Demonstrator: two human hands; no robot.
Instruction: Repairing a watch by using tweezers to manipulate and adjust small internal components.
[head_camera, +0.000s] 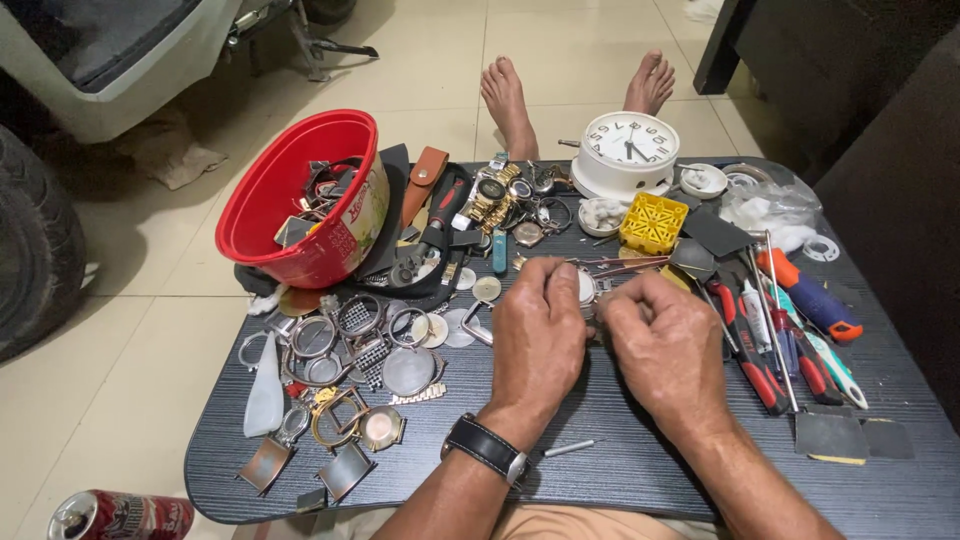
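1. Two hands meet at the middle of one dark tray table (620, 470): left hand (537, 335) and right hand (668, 345), fingers pinched narrow on one small watch part (590, 290); the grip itself is hidden.
2. One red bucket (300, 190) at 10 o'clock.
3. One white clock (628, 150) at 12 o'clock.
4. One yellow tray (652, 222) at 1 o'clock.
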